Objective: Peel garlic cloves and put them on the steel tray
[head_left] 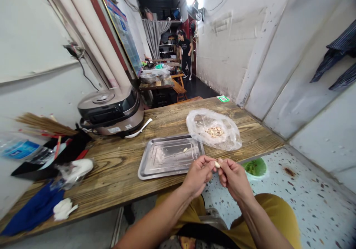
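A pale garlic clove [217, 164] is pinched between the fingertips of both my hands, just past the table's front edge. My left hand [200, 173] grips it from the left side, fingers curled. From the right, my right hand [232, 176] has thumb and fingers closed on the same clove. A shallow metal tray [164, 167] lies at my left hand, with one whitish clove [185, 150] on it. Behind my hands, partly over the tray's corner, an opened clear plastic bag [230, 132] holds a heap of garlic cloves [215, 131].
A rice cooker [111, 110] and white spoon [140, 128] are at the table's back left. Chopsticks, a bottle [19, 150], a blue cloth [33, 210] and crumpled tissue [64, 208] lie left. A green-lined bin [255, 167] stands on the floor, right. A person [185, 52] stands far back.
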`<move>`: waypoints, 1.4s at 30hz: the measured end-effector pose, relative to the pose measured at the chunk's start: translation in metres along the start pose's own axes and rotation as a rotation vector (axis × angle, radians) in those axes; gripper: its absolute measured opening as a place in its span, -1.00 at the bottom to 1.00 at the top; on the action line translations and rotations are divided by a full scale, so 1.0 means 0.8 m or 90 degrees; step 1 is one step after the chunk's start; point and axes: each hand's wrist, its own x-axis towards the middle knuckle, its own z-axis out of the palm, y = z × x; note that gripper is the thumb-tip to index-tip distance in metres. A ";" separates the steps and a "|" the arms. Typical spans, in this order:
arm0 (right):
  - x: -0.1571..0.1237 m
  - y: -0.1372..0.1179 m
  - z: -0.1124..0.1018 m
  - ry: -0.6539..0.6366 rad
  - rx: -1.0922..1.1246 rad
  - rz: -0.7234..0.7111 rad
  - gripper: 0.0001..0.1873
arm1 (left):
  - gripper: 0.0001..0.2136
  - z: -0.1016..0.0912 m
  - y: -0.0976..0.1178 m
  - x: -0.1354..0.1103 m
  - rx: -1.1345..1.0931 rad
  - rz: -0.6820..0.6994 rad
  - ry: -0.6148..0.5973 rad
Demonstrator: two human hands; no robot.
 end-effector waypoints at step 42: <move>0.000 -0.016 -0.008 -0.166 -0.297 -0.018 -0.60 | -0.70 -0.021 -0.013 0.006 0.174 0.111 0.113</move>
